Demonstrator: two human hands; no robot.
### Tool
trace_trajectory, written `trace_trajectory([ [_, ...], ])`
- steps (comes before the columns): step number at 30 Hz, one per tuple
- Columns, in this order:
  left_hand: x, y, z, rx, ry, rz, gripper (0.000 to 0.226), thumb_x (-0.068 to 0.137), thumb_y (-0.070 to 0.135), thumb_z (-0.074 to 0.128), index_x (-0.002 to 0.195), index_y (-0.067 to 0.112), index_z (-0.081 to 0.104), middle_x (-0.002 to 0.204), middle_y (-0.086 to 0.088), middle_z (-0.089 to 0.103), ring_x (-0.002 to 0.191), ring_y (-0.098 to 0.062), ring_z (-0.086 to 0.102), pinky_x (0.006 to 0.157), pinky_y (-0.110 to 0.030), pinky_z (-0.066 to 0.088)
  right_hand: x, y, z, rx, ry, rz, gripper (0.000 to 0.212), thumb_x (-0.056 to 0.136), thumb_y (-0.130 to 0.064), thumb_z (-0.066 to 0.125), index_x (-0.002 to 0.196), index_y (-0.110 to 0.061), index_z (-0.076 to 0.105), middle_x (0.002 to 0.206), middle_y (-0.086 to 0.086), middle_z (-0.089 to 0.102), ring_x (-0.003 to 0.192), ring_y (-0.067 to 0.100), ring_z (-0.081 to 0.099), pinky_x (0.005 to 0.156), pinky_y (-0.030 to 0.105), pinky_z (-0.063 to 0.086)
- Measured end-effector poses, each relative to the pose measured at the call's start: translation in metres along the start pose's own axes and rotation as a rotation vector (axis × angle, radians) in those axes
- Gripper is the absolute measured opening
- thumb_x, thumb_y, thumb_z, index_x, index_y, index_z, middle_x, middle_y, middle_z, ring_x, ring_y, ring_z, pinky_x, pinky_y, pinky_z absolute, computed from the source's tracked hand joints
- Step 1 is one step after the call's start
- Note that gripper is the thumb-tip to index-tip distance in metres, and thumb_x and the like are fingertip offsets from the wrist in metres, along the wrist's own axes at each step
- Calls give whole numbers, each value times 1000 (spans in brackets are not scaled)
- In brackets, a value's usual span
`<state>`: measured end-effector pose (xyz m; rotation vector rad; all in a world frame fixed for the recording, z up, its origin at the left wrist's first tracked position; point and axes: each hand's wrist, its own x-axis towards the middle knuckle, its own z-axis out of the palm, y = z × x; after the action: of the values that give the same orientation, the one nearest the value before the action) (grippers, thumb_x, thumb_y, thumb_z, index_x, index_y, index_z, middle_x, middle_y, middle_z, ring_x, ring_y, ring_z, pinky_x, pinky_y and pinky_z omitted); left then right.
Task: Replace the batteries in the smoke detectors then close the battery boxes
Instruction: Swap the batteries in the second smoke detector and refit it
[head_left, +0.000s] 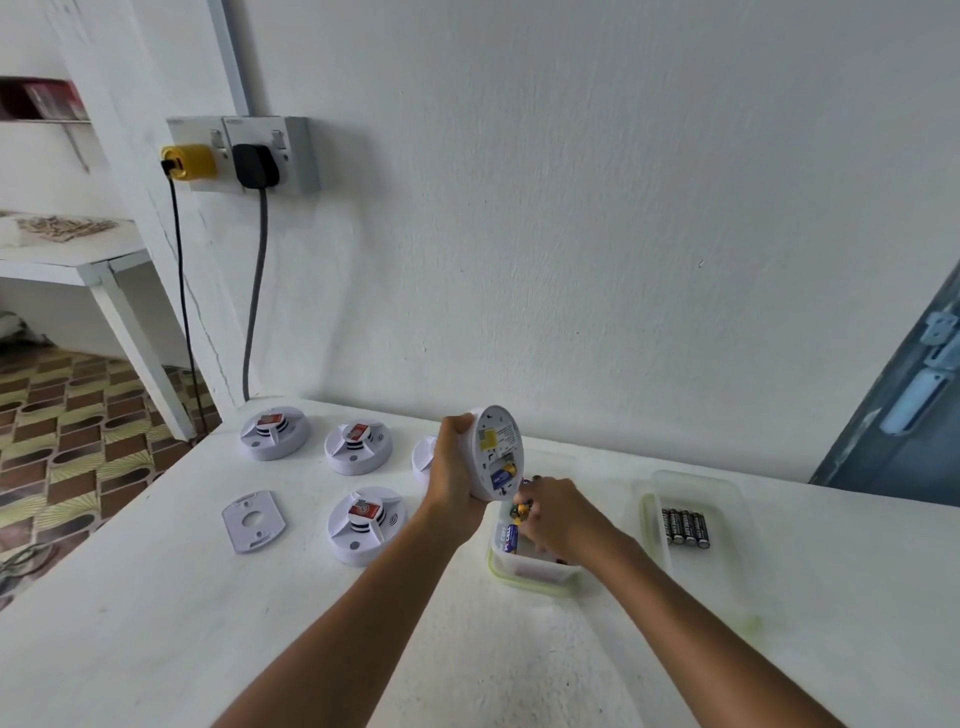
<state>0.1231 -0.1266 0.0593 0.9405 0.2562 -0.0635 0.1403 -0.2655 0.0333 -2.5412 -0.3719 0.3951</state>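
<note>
White table (156, 623), wall behind. Your left hand (457, 478) gripping detector (496, 452) tilted above tub (530, 574); right hand (558, 514) reaching into tub, fingers curling over batteries (521, 510). Risk: loose cell dropping from open compartment.

White wall (623, 208), patterned tile floor (62, 415)
</note>
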Motion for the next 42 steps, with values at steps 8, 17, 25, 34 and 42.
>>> trace_trajectory([
  [8,4,1,-13,-46,52,14,40,90,39,41,112,12,62,105,-18,58,97,-34,55,87,-49,45,13,0,11,-362,-134,-131,31,83,-15,59,61,-15,37,60,-1,42,61,17,46,50,25,32],
  [17,1,1,-20,-89,53,10,38,93,38,36,101,14,65,99,-16,60,95,-33,56,89,-50,44,3,6,-5,64,81,-95,32,70,-34,75,91,-15,61,90,-2,55,78,13,54,64,21,41],
  [25,-3,1,-13,-68,55,-15,45,91,42,35,104,9,63,96,-18,57,88,-31,57,75,-39,46,-19,-13,-8,669,295,-151,25,74,-29,81,94,-19,70,92,2,67,72,11,61,56,18,49],
  [34,-5,1,-7,-124,71,-30,48,88,44,39,111,7,61,95,-15,55,85,-27,55,72,-37,46,-20,-30,15,761,438,-147,20,80,-21,77,97,-11,77,92,0,66,85,19,65,66,21,48],
  [42,-6,1,-6,-152,82,-19,44,89,41,40,109,10,64,105,-19,59,97,-33,56,88,-47,47,-20,-39,12,991,450,63,51,70,-27,85,112,-23,57,108,-2,58,93,19,59,72,32,52],
])
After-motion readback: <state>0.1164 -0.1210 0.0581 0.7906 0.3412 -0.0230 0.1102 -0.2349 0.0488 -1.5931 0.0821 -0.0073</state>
